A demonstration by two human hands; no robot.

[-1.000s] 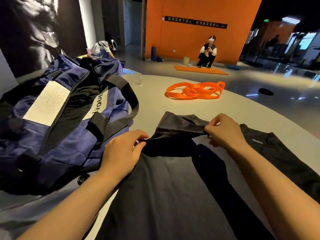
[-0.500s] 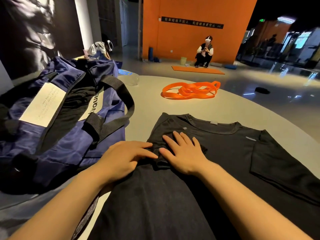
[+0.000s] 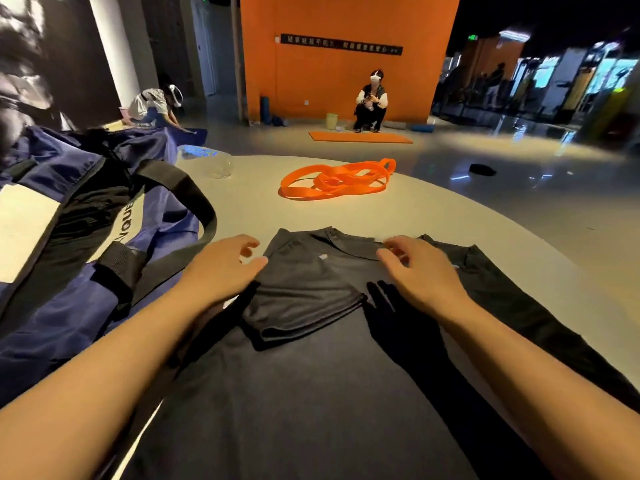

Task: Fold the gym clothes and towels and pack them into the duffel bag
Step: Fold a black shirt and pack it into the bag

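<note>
A black gym shirt (image 3: 311, 375) lies flat on the round white table (image 3: 450, 223) in front of me, its left sleeve folded inward over the chest. My left hand (image 3: 225, 268) hovers at the shirt's left shoulder edge with relaxed fingers, holding nothing. My right hand (image 3: 415, 271) hovers over the collar area, fingers loosely spread, also holding nothing. The navy duffel bag (image 3: 69, 271) with black straps lies open on the left of the table, close to my left arm.
An orange resistance band (image 3: 332, 181) lies coiled at the far middle of the table. A clear plastic bottle (image 3: 211, 162) lies behind the bag. Beyond the table, a person crouches by an orange mat (image 3: 360, 136) and another bends over at the left.
Both hands pressed the folded left sleeve flat on the shirt, then lifted off and moved apart, the left to the shoulder edge and the right toward the collar.
</note>
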